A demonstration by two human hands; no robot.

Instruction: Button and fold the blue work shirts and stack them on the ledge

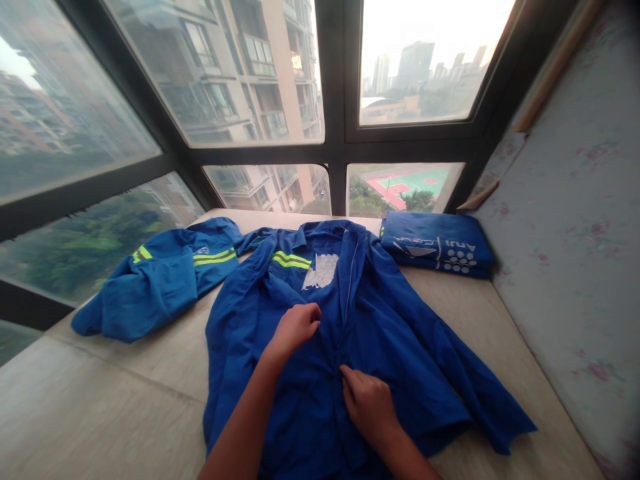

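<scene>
A blue work jacket (400, 340) lies spread on the pale surface, its collar toward the windows. It has a yellow-green reflective band on the chest, and a white patch shows inside the open neck. My left hand (297, 327) is over the middle of the jacket below the white patch, its fingers curled in, with nothing visible in them. Lower down, my right hand (370, 403) has its fingertips on the jacket's front edge and seems to pinch the cloth there. The undersides of both hands are hidden.
To the left lies a second blue garment (155, 287) with reflective bands, loosely bunched. A folded blue jacket (435, 243) with white lettering sits at the back right by the flowered wall (575, 267). Dark-framed windows (337, 133) bound the pale ledge (110, 393).
</scene>
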